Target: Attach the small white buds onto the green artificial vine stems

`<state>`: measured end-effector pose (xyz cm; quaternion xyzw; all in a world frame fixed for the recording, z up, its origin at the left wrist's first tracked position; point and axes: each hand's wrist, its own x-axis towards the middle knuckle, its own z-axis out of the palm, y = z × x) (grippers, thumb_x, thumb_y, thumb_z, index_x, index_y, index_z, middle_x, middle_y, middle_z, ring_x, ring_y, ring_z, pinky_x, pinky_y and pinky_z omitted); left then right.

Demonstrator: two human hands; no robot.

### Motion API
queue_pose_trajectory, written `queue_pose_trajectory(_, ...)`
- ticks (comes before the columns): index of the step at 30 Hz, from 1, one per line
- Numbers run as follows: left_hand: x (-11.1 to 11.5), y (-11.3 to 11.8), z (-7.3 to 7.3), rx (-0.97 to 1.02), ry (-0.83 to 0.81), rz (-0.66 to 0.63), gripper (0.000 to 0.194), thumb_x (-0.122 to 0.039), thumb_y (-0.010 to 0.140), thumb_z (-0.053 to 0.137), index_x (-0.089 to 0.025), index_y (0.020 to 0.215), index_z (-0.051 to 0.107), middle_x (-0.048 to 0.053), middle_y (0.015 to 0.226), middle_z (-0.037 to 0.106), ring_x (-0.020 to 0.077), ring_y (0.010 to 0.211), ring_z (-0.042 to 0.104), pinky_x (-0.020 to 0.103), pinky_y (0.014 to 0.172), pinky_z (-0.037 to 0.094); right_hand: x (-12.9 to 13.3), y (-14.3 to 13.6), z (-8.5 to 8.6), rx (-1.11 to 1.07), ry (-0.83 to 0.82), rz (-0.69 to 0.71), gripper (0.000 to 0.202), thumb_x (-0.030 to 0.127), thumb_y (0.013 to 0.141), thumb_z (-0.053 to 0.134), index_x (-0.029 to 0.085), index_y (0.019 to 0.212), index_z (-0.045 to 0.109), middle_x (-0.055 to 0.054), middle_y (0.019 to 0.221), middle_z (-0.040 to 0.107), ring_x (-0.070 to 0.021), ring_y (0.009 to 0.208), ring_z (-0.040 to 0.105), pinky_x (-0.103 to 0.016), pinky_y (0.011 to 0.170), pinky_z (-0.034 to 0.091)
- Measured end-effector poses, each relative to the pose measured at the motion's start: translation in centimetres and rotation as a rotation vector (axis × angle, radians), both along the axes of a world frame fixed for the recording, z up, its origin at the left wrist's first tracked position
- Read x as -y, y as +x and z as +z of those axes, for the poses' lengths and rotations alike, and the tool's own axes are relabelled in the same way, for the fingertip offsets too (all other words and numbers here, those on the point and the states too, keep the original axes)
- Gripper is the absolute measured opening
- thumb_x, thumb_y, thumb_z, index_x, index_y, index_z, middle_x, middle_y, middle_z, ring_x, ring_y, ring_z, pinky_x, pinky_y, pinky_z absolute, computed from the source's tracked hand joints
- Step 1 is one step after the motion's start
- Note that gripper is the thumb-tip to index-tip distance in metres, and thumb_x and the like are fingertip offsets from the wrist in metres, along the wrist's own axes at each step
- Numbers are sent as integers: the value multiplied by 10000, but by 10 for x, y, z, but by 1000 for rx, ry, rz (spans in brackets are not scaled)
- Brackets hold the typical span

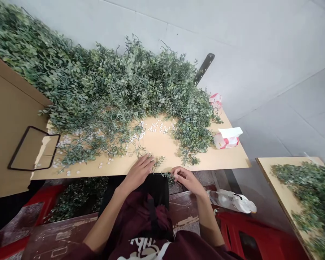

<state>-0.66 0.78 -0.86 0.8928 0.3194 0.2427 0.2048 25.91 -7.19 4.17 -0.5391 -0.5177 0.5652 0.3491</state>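
At the table's front edge, my left hand point(139, 169) is closed, palm down, its fingertips over a thin green stem. A small artificial leaf sprig point(159, 161) comes out beside those fingertips; the thumb is hidden. My right hand point(189, 181), fingers curled, pinches another leafy artificial sprig point(166, 175) that hangs just over the edge. Bare wiry stems point(137, 147) lie beyond my left hand. Many small white plastic pieces point(160, 127) are scattered on the tabletop point(162, 144). A large heap of artificial greenery point(130, 79) covers the back and left of the table.
A tissue pack point(227, 139) lies at the right, near a dark perforated metal bar point(204, 68). A cardboard box point(8, 133) with a black wire frame point(34, 148) stands left. Red stools point(249, 234) are below. Another board point(271, 191) with greenery is at the right.
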Motion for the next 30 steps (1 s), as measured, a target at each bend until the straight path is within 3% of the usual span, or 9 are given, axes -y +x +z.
queue_pose_trajectory(4, -7, 2, -9, 58, 5, 47, 399, -209, 998, 390, -220, 1371, 529, 76, 1416, 548, 252, 1379, 421, 485, 1126, 423, 6, 0, -7, -105, -15, -136, 201, 394, 884, 635, 202, 909, 585, -34, 816, 667, -156, 726, 624, -291, 695, 494)
queue_pose_trajectory(8, -7, 1, -13, 133, -37, 108, 380, -213, 998, 388, -225, 1340, 553, 79, 1349, 593, 236, 1294, 493, 474, 1103, 443, 17, 4, -13, -144, -29, -164, 218, 375, 870, 657, 195, 989, 627, -8, 725, 636, -148, 667, 604, -302, 693, 482)
queue_pose_trajectory(13, -5, 4, -11, 205, -86, 228, 372, -242, 995, 402, -226, 1339, 543, 96, 1312, 605, 237, 1228, 539, 461, 1050, 470, 29, 4, -6, -194, -30, -181, 204, 376, 841, 687, 207, 940, 632, -10, 713, 614, -154, 620, 578, -317, 639, 469)
queue_pose_trajectory(17, -5, 4, -9, 260, -89, 253, 291, -272, 992, 422, -209, 1162, 650, 99, 1193, 652, 238, 1117, 586, 438, 966, 511, 40, 5, 8, -223, -16, -200, 263, 457, 764, 733, 231, 849, 627, -17, 705, 582, -159, 549, 548, -331, 550, 470)
queue_pose_trajectory(22, -6, 4, -8, 330, -105, 260, 287, -295, 998, 418, -205, 1064, 683, 83, 1097, 679, 219, 1050, 602, 420, 939, 519, 61, 24, 17, -265, 98, -189, 446, 647, 711, 656, 245, 539, 567, -8, 524, 441, -128, 391, 380, -335, 425, 399)
queue_pose_trajectory(25, -5, 3, -7, 337, -135, 284, 282, -309, 995, 429, -207, 1091, 673, 84, 1133, 673, 221, 1095, 596, 420, 974, 508, 67, 37, 22, -178, 121, -141, 521, 688, 732, 580, 255, 452, 503, -14, 452, 388, -167, 433, 411, -359, 483, 408)
queue_pose_trajectory(30, -1, 1, -7, 379, -147, 316, 276, -297, 987, 439, -198, 1124, 657, 90, 1152, 675, 216, 1122, 603, 423, 1015, 497, 53, 39, 25, 311, 2, -12, 305, 409, 882, 519, 204, 711, 665, -59, 700, 622, -200, 651, 555, -340, 654, 446)
